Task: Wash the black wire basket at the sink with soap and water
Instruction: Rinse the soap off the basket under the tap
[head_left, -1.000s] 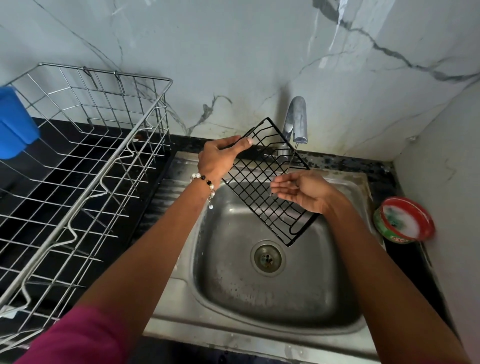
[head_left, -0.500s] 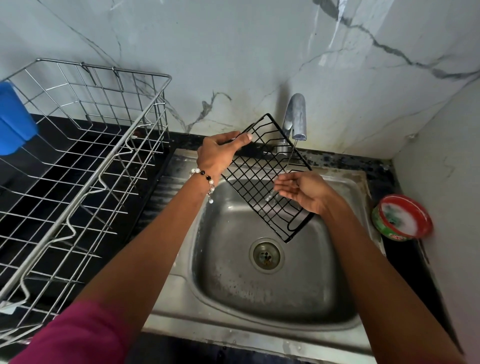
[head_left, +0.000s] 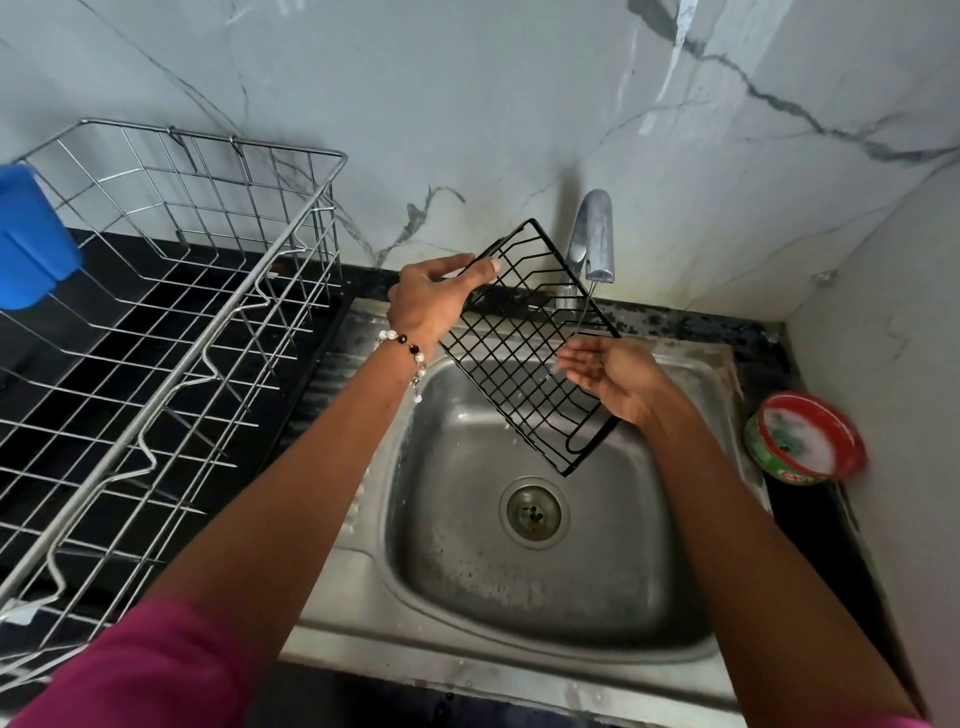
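Fingers (head_left: 480, 270) of the left hand (head_left: 426, 304) are curled round the upper left rim of the basket (head_left: 524, 343), with the thumb laid along the wire, so that the basket is held tilted over the sink (head_left: 363, 525), its upper corner near the tap (head_left: 589, 236) and its lower corner hanging above the drain (head_left: 533, 512). Fingers of the right hand (head_left: 615, 376) are kept straight and relaxed, palm turned up; nothing is gripped by them. That hand is placed against the right edge of the basket, under a thin stream falling from the tap, though it cannot be told for certain whether the wire is touched.

A wetting or rinsing step is judged to be in hand: water is being caught in the open palm and led onto the grid. No suds can be seen on the wire, so it cannot be told whether soaping is still to come. If it is, the right hand would have to be drawn away to the soap tub (head_left: 805, 439) on the bench (head_left: 810, 519) at the right of the sink, while the basket is kept steady by the left.

Both forearms are stretched forward over the sink, the left wrist raised and bent, the right lower and rolled outward. A wire rack (head_left: 171, 332) stands on the bench at the left.
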